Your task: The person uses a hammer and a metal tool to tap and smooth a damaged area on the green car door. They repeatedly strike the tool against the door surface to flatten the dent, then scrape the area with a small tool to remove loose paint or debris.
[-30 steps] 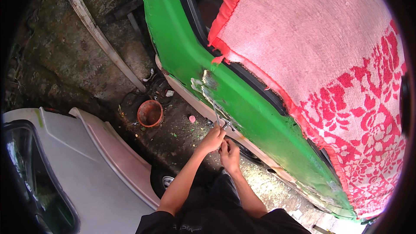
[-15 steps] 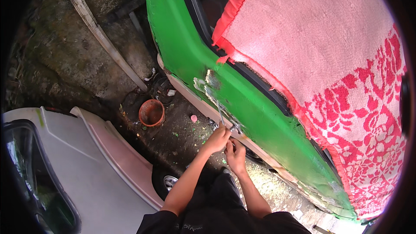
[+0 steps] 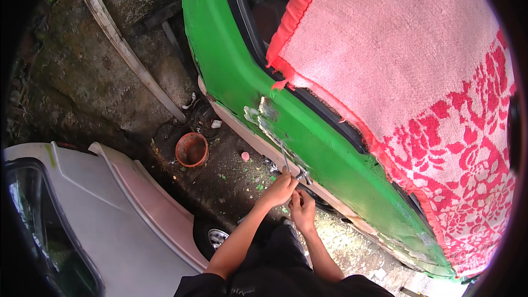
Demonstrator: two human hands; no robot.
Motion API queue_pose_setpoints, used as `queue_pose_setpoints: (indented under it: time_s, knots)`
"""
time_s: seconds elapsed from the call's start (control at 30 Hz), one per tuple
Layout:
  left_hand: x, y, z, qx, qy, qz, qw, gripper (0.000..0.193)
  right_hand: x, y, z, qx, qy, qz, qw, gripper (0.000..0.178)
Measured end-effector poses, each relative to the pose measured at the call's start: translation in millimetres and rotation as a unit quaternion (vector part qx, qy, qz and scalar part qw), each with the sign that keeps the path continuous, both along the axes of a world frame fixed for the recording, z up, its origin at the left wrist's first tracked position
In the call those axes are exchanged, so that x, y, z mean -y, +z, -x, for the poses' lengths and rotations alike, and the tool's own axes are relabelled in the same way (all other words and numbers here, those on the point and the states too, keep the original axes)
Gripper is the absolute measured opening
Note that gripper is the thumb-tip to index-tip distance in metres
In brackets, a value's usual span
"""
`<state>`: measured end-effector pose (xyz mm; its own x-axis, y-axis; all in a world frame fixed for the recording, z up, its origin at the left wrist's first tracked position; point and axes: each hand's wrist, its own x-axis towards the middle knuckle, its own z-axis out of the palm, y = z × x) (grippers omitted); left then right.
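Note:
My left hand (image 3: 279, 189) is closed round a thin metal rod (image 3: 285, 157), which points up toward the rough lower side of a green car body (image 3: 258, 82). Just right of and below it, my right hand (image 3: 302, 210) is closed, fingertips pinched near the left hand. Between the hands and the car shows a small shiny metal head (image 3: 303, 176), like that of a hammer; its handle is mostly hidden, seemingly in the right hand. Close by, the green paint is broken by a pale, flaking patch (image 3: 264, 113) with bare metal.
A pink and red patterned towel (image 3: 385, 66) covers the car's roof and windows. On the dirty ground stand a reddish-brown bucket (image 3: 192, 149) and a small pink round object (image 3: 245, 156). A grey car (image 3: 121, 214) is at the left; a long curved strip (image 3: 124, 41) lies beyond.
Both hands have shifted slightly down and to the right in the picture, along with the rod and metal head. The view has moved a little too. Both grips look unchanged.

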<state>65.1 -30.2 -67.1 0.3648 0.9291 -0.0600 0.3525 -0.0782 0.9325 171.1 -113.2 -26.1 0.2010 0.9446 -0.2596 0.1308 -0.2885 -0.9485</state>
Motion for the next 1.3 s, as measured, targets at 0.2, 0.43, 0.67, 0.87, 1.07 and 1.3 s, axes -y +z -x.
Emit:
queue_pose_setpoints:
  time_s: [0.2,0.43,0.67,0.87,1.07,1.3]
  knots:
    - [-14.3,10.2,22.6,-0.099,-0.077,-0.012,0.992,0.039,-1.4,-21.1,12.3,-0.016,-0.007,-0.042,0.999,0.021]
    - [-16.0,23.9,19.9,-0.099,-0.083,0.014,0.992,0.045,-4.6,-13.1,12.1,-0.011,-0.004,-0.013,1.000,0.023]
    - [-28.1,23.7,27.3,-0.089,-0.054,0.038,0.994,0.041,-25.9,-3.1,16.0,0.041,0.016,-0.021,0.999,0.023]
    - [-4.6,14.7,11.4,-0.052,-0.029,0.042,0.997,0.038,7.4,-2.8,7.7,-0.011,-0.021,0.044,0.999,0.023]
    - [-20.9,18.5,25.2,-0.041,-0.044,0.022,0.998,0.042,-11.1,-2.8,21.3,-0.013,-0.013,-0.013,1.000,0.024]
    - [-36.6,6.5,32.9,-0.021,0.019,0.088,0.996,0.039,-33.0,-11.0,26.9,0.050,0.007,-0.055,0.997,0.024]
